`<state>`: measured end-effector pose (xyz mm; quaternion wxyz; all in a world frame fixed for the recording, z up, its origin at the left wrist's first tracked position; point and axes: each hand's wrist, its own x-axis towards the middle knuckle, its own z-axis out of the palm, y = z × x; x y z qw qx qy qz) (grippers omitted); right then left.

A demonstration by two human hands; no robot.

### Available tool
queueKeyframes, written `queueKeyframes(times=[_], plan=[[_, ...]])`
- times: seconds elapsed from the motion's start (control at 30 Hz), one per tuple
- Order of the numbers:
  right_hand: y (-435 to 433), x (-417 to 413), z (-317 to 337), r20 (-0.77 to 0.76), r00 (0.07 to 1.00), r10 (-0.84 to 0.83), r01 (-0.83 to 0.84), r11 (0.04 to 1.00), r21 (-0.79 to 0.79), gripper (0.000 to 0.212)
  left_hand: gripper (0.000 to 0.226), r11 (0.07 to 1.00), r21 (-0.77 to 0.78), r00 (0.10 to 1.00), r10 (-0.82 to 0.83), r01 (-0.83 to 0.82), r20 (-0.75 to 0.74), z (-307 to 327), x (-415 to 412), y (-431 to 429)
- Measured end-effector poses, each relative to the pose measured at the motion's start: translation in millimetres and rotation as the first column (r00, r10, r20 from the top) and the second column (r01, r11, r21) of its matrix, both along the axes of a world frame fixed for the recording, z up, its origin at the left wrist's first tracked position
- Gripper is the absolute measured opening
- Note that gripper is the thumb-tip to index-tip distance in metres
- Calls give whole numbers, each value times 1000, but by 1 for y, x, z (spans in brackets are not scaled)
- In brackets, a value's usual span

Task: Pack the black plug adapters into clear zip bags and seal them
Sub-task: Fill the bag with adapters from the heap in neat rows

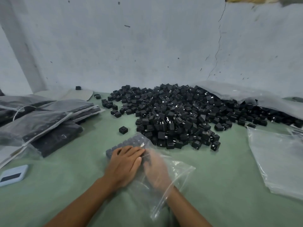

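Observation:
A clear zip bag lies on the green table in front of me, with rows of black plug adapters packed in its far end. My left hand rests flat on top of the bag, fingers straight, pressing on the adapters. My right hand is inside the bag up to the wrist, blurred behind the plastic, its fingers reaching toward the packed adapters; whether they hold one is unclear. A big heap of loose black adapters lies just beyond.
Filled zip bags are stacked at the left. A pile of empty clear bags lies at the right. A single adapter sits apart from the heap. A small light-blue device lies near the left edge. A grey wall stands behind.

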<state>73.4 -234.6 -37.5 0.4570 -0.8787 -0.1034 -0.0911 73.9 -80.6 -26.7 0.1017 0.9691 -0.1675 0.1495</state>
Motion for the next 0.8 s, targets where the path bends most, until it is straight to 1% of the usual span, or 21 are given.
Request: queueKeyframes(times=[0.07,0.1,0.17,0.2,0.23,0.3,0.37,0.4,0.43,0.5,0.57,0.63,0.67,0.7,0.77,0.8], plan=[[0,-8,12,-40,998,57,-55,997,51,25,58,1000,6,1000,4,-4,-26,-2,3,3],[-5,-13,18,-78,990,116,-113,993,46,30,58,1000,4,1000,5,-5,-29,-2,4,3],[-22,-29,26,-137,965,226,-239,968,-84,37,62,1000,-16,1000,4,-5,-21,-2,3,2],[-36,-42,27,-151,950,273,-289,952,-96,40,64,1000,-22,1000,4,-5,-9,-2,2,1],[-53,-55,28,-161,936,312,-325,944,-56,40,64,1000,-23,1000,7,-7,3,-2,1,0],[-88,-78,38,-246,908,340,-330,941,79,31,63,999,-37,1000,16,-16,17,-2,0,0],[-120,-90,57,-292,893,344,-329,939,100,35,62,998,-53,1000,22,-21,16,-2,1,-1],[-132,-89,67,-272,909,314,-303,949,84,36,61,998,-59,1000,24,-23,19,-2,1,-2],[-142,-83,76,-220,938,269,-258,963,76,36,60,998,-64,999,25,-24,24,-1,0,-2],[-151,-59,91,-83,989,122,-120,992,25,37,59,997,-73,999,22,-20,28,0,-1,-4],[-139,-24,102,10,999,36,-36,999,-19,35,60,997,-72,1000,15,-13,22,0,-3,-4],[-117,16,107,24,998,53,-49,992,-116,25,60,997,-74,1000,9,-8,16,0,-3,-4],[-105,37,106,24,998,63,-57,977,-205,23,59,997,-82,1000,10,-9,16,0,-3,-3],[-93,56,103,32,997,71,-58,947,-316,27,58,996,-90,1000,13,-11,15,0,-4,-3],[-72,89,98,81,993,88,-32,846,-533,37,55,996,-92,1000,17,-16,11,0,-3,-2],[-62,102,97,110,989,97,-6,778,-629,43,54,996,-92,1000,17,-16,10,-1,-3,-2]])
